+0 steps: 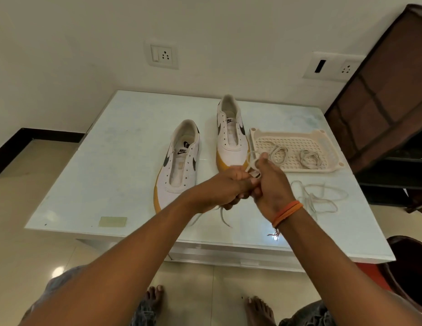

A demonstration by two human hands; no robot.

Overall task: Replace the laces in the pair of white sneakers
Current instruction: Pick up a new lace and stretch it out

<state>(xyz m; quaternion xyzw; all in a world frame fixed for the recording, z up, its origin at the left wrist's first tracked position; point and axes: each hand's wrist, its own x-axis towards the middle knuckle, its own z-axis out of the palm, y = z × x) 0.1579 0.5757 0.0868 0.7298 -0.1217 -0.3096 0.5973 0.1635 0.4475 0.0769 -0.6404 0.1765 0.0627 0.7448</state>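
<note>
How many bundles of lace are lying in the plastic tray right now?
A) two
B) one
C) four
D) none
A: two coiled laces lie in the tray, while another loose lace lies on the table outside it.

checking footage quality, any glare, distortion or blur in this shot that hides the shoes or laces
Head view: wide-angle bending curves the table edges and wall; soft glare patches on the glossy floor and tabletop, none over the sneakers; the lace held by both hands is slightly soft; the tray stays readable.
</note>
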